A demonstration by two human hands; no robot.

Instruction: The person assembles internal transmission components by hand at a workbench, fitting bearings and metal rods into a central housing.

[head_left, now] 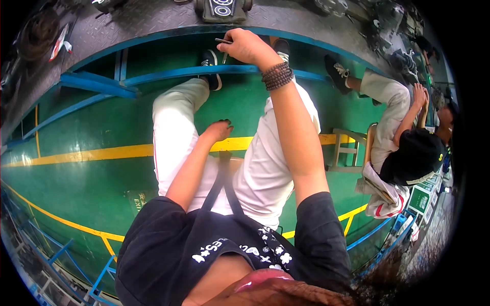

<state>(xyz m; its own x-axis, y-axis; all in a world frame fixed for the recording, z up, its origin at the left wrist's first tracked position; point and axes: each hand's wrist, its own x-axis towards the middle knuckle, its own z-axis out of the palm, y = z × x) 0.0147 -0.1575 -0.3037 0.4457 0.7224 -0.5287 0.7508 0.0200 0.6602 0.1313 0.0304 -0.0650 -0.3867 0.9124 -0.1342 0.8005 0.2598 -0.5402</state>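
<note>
My right hand [248,47], with a beaded bracelet on its wrist, is held out at the bench's near edge. Its fingers are closed on a thin dark metal rod [221,40], whose end sticks out to the left. A second slim piece shows under the fingertips; whether it belongs to the same rod I cannot tell. Just beyond, on the bench, sits a dark metal housing [223,10] with ring-shaped openings. My left hand [219,131] hangs low between my knees, its fingers loosely apart and nothing in them.
The bench [148,23] has a patterned metal top and a blue frame, with a blue crossbar [189,72] below. Metal parts [332,6] lie along it. A seated person [416,155] works at the right beside a stool [348,150]. Yellow lines cross the green floor [97,188].
</note>
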